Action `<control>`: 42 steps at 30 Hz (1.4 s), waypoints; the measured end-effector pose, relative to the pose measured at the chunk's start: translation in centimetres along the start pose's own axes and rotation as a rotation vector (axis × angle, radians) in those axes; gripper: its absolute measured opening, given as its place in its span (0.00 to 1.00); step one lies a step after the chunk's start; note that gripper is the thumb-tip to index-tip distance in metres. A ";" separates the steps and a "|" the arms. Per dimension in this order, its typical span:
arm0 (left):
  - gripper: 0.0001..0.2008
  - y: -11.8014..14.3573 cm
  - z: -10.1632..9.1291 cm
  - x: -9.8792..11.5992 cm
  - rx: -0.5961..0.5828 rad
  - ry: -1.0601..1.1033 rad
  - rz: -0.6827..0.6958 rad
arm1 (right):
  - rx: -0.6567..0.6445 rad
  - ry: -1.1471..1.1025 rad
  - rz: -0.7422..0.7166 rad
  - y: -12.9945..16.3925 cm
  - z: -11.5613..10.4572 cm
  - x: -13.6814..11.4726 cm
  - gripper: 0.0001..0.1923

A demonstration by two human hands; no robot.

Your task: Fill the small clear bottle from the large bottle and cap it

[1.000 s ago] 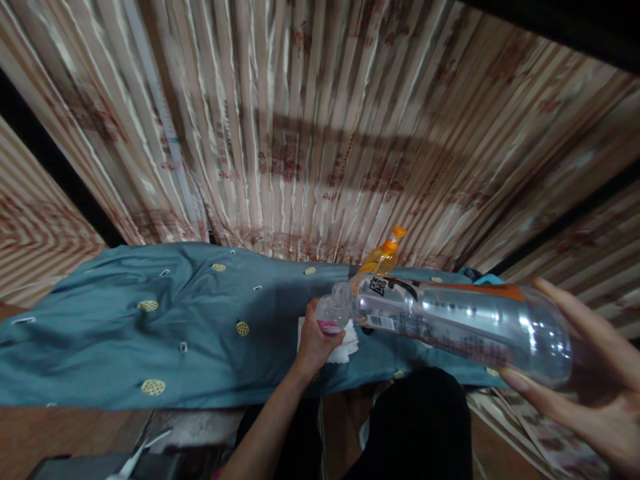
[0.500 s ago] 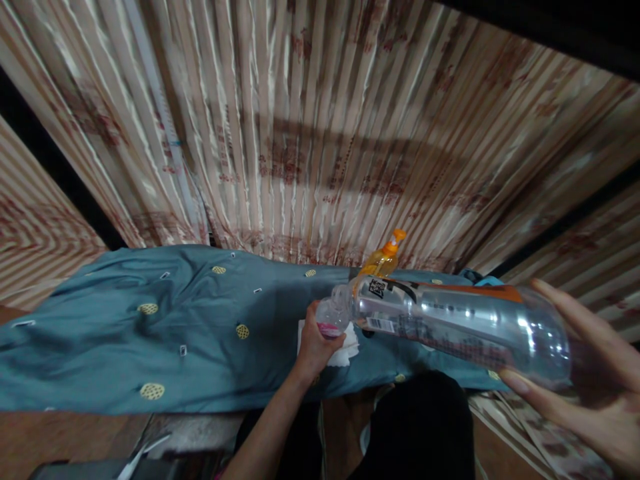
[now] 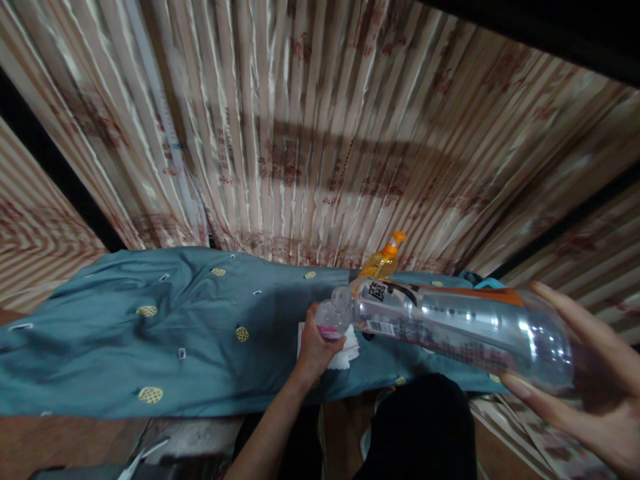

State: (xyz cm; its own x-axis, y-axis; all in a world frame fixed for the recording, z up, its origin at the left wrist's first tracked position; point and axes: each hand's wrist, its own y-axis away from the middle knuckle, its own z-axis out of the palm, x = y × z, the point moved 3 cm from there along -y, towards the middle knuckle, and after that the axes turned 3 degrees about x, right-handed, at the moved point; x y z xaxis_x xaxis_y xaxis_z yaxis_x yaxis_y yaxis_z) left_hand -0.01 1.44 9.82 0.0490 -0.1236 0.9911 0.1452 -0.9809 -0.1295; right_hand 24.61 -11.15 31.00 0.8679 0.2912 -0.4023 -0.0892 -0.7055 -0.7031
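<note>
Here the large clear bottle (image 3: 465,330) lies nearly level across the right half of the frame, long axis running from lower right to centre. Right hand (image 3: 595,393) cups its base, fingers spread around it. The mouth meets a small clear cup (image 3: 331,319), held upright in a closed left hand (image 3: 316,343) over white tissue (image 3: 345,353) on the teal cloth (image 3: 150,333). Orange pump bottle (image 3: 384,257) just behind.
</note>
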 end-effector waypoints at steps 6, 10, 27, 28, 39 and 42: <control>0.39 0.0 0.0 0.1 0.001 0.001 -0.013 | 0.020 -0.063 0.052 0.8 -0.8 0.6 0.41; 0.39 0.0 0.0 0.2 0.000 -0.003 -0.007 | 0.017 -0.048 0.029 0.4 -0.5 0.2 0.42; 0.39 -0.1 0.0 0.1 -0.007 -0.020 -0.008 | 0.009 -0.097 0.056 0.5 -0.6 1.3 0.44; 0.39 0.0 0.1 0.1 -0.008 -0.019 -0.003 | 0.010 -0.098 0.066 0.5 -0.6 1.3 0.45; 0.41 0.0 0.3 -0.1 0.000 -0.018 0.010 | 0.007 -0.119 0.081 0.3 -0.9 0.7 0.46; 0.40 0.0 0.3 -0.3 -0.007 -0.013 0.019 | 0.005 -0.127 0.088 0.2 -0.9 1.0 0.47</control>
State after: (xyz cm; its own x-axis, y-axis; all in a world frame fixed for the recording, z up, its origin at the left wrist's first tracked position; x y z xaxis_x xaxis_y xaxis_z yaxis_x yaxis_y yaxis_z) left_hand 0.29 1.56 9.57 0.0641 -0.1400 0.9881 0.1371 -0.9795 -0.1477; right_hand 25.87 -11.62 30.98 0.7881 0.3076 -0.5331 -0.1652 -0.7286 -0.6647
